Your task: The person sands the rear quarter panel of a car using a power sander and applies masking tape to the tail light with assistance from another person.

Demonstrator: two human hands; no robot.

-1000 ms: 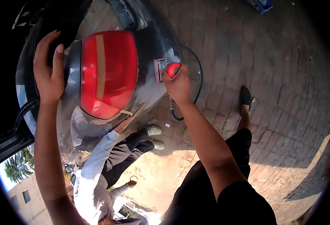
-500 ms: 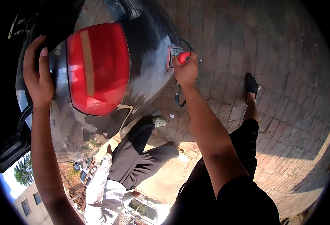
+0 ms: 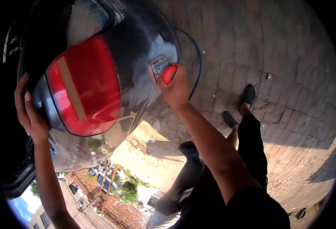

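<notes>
Brick paving (image 3: 297, 87), part shaded, part sunlit; pale building (image 3: 38, 213), blue sky (image 3: 21, 209).

— Where do we have the sander (image 3: 161, 68)?
— In our right hand (image 3: 176, 87), against the body panel (image 3: 137, 49), right of the tail light (image 3: 95, 84).
— And our left hand (image 3: 33, 117)?
— Just left of that light, which lies between our two hands; we see a strip of tape (image 3: 71, 89) on it.
— The hose (image 3: 199, 57)?
— Beyond the panel's right edge, over the paving (image 3: 290, 61). Two shoes (image 3: 248, 94) stand on that paving, right of our right hand.
</notes>
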